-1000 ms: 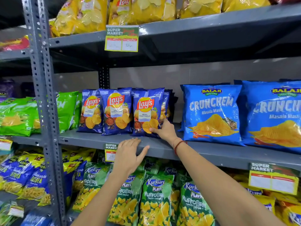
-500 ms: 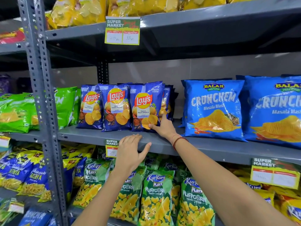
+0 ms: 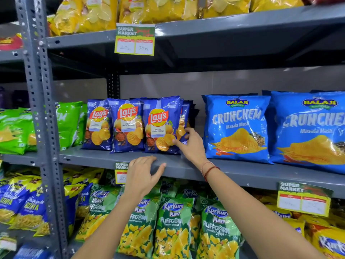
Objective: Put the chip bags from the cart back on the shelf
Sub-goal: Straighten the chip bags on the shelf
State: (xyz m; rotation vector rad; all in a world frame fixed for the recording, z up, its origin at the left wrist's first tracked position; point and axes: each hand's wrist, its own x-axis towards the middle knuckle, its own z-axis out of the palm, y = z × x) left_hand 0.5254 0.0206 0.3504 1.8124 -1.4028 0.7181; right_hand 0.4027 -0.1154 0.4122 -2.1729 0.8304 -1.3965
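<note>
Three dark blue Lay's bags stand upright in a row on the grey middle shelf point(image 3: 104, 157), with more of them stacked behind. My right hand point(image 3: 192, 146) reaches up from the lower right. Its fingertips touch the lower right corner of the rightmost front Lay's bag point(image 3: 161, 126), the thumb against the bag behind it. My left hand point(image 3: 141, 176) rests on the shelf's front edge below that bag, fingers spread, holding nothing. No cart is in view.
Large light blue Crunchem bags point(image 3: 237, 126) stand right of the Lay's row, green bags point(image 3: 67, 124) to the left. Yellow chip bags point(image 3: 89, 14) fill the top shelf. Green Puffcorn bags point(image 3: 173, 227) line the shelf below. A grey perforated upright point(image 3: 43, 116) stands at left.
My right hand has slid a little up the right side of the front Lay's bag. The left hand has stayed on the shelf edge. The view has shifted slightly.
</note>
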